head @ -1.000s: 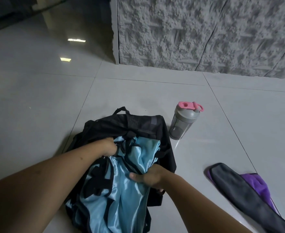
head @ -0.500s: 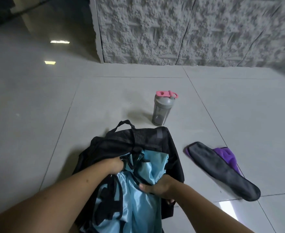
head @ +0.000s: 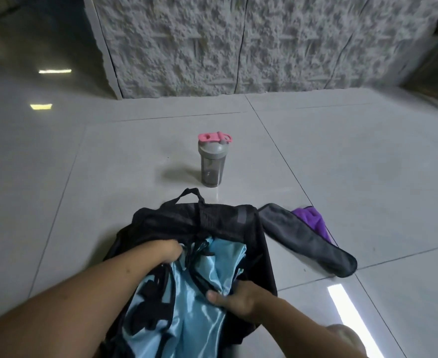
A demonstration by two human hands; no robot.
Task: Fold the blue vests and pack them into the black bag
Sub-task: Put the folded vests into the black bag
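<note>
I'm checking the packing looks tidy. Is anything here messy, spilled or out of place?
The blue vests look bunched, not neatly folded, and spill out of the black bag toward the person. The left hand and right hand grip the fabric. The shaker bottle stands upright; no spill shows.

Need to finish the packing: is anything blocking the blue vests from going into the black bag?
Nothing visible. Both hands, left hand and right hand, grip the blue vests at the black bag mouth; bottle stands apart.
</note>
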